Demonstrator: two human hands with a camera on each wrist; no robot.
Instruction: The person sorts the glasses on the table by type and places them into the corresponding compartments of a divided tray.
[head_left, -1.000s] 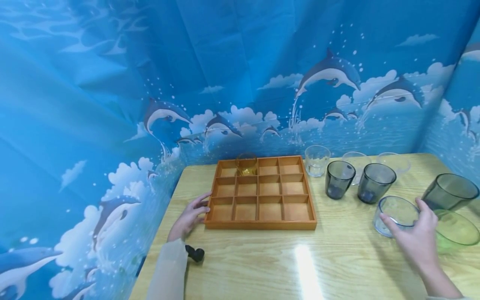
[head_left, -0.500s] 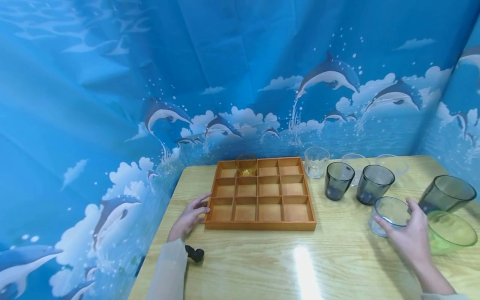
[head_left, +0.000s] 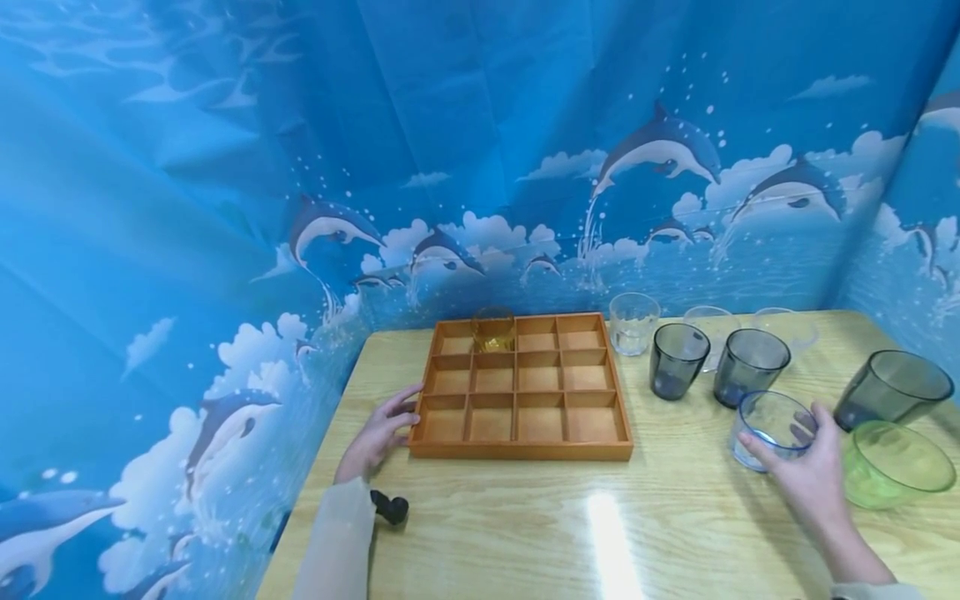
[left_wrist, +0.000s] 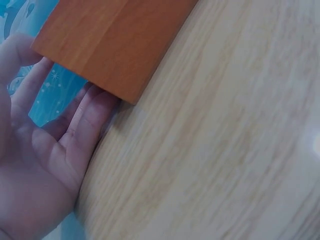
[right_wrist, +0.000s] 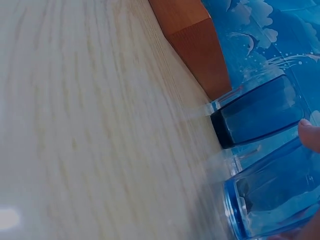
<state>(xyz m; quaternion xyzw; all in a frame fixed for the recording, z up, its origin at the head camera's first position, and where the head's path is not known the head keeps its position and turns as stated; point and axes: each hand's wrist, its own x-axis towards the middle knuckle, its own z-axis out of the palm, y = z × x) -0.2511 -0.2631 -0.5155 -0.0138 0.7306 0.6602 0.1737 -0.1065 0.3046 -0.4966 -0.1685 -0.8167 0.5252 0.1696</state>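
Observation:
My right hand (head_left: 813, 479) grips a short clear glass (head_left: 748, 450) with a blue rim, thumb on the near side and fingers round the far side. In the right wrist view the glass (right_wrist: 280, 190) looks blue, close over the table, and only a little of the hand shows. My left hand (head_left: 381, 433) touches the left side of a wooden compartment box (head_left: 521, 452). Its extended fingers lie along the box's side wall in the left wrist view. One amber glass (head_left: 493, 333) sits in the box's back row, second compartment from the left.
Two dark grey glasses (head_left: 678, 362) stand right of the box, with several clear glasses (head_left: 633, 325) behind. Farther right are a larger grey glass (head_left: 892, 392) and a green bowl-shaped glass (head_left: 896, 467). A dolphin-print curtain (head_left: 480, 167) borders the table (head_left: 510, 525).
My right hand has moved left with the blue-rimmed glass, away from the green one. The left hand stays at the box's side.

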